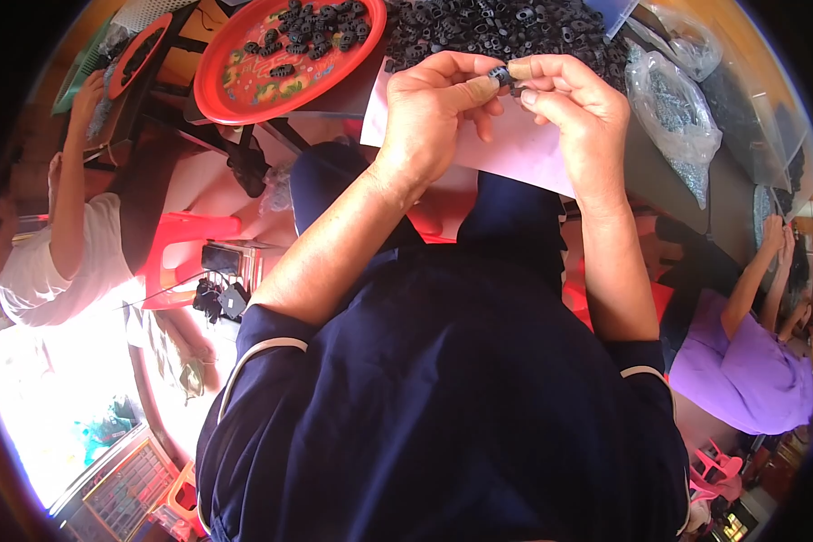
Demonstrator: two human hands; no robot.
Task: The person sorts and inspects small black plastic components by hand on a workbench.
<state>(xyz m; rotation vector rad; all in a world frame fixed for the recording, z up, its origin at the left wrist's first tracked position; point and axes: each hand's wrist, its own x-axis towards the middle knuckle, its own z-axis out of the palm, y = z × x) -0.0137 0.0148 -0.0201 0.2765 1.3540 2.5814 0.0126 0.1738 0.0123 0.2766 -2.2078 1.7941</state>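
Observation:
My left hand (430, 112) pinches a small black ribbed plastic part (500, 75) between thumb and fingers, above the near edge of the table. My right hand (579, 112) meets it from the other side, its index fingertip against the part. A small dark bit (516, 91) shows by the right thumb; whether it belongs to the same part I cannot tell. Tan coverings wrap the left thumb and the right index finger. Beneath both hands lies a pale pink sheet (508, 152). Behind them spreads a large heap of loose black plastic parts (494, 27).
A red floral tray (234, 101) with several black parts stands at left. To the right lies a clear plastic bag (674, 118) of small metallic-looking pieces. People sit on both sides, one in a white shirt (74, 251), one in purple (738, 366). A red stool (183, 251) stands left.

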